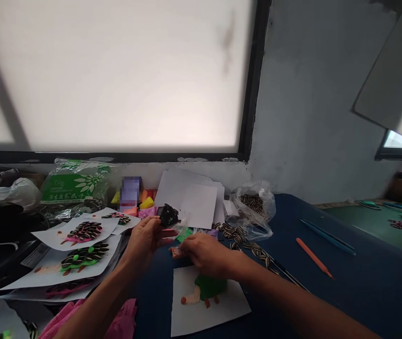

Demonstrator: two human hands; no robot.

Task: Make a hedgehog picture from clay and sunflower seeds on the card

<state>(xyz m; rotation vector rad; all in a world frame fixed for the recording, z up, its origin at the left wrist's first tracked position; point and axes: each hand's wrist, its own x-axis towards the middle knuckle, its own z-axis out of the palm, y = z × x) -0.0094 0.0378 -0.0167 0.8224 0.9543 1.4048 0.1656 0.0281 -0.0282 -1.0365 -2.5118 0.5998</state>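
Observation:
Between the fingertips of my left hand is a small shiny black packet, which looks like wrapped modelling clay. My right hand is closed on a small brown-orange packet, its lower fingers hidden from view. Below my right hand lies a white paper sheet with a flat clay hedgehog on it: green body, pale snout, brown nose and feet. My right forearm crosses above the sheet. A bright green packet sits on the table behind the hands.
Finished hedgehog sheets with striped seeds are stacked at left, near pink cloth. Loose sunflower seeds lie before a seed bag. Blank paper stands behind. At right are an orange tool and blue tweezers.

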